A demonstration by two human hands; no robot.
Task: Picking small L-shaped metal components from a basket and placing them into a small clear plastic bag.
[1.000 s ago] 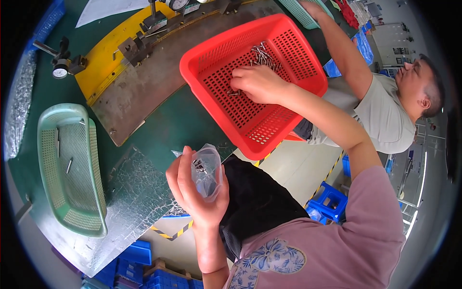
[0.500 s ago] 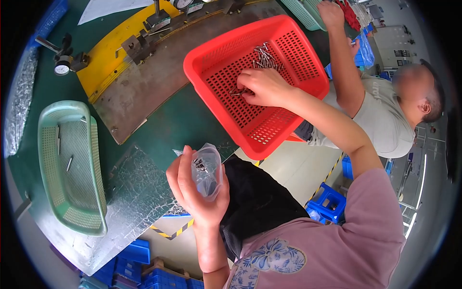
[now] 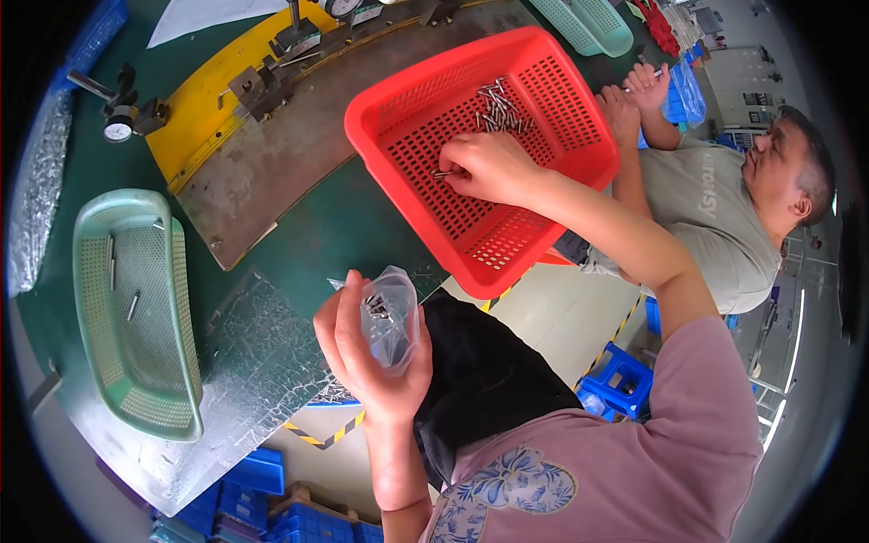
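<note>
Right hand (image 3: 493,167): reaching into the red basket (image 3: 480,249), thumb and fingers drawn together. One small metal piece (image 3: 441,174) shows at the fingertips, long axis roughly level across the view, visible end pointing left. Firm pinch or mere contact: cannot tell; the rest of the piece is hidden by the fingers.

Left hand (image 3: 387,391): fingers and thumb curled around a clear plastic bag (image 3: 398,339), gripping its sides. Bag mouth faces up, long axis about upright. Bag sits between fingers and thumb, above the palm; several metal pieces lie inside, overlapping, count uncertain.

Heap of metal pieces (image 3: 501,110): in the red basket, beyond the right hand and well apart from its fingertips. Axes mixed, many slanting; too overlapped to count.

Counts: red basket, one. Bag, one. Green baskets, two: one at left (image 3: 149,407), long axis running away from the person, three slim pieces visible in it; one at upper right (image 3: 588,27). Dial gauges, two visible (image 3: 118,129). Co-worker (image 3: 715,213), one, at right, both hands raised just beside the red basket. Blue stool (image 3: 618,378), one.
</note>
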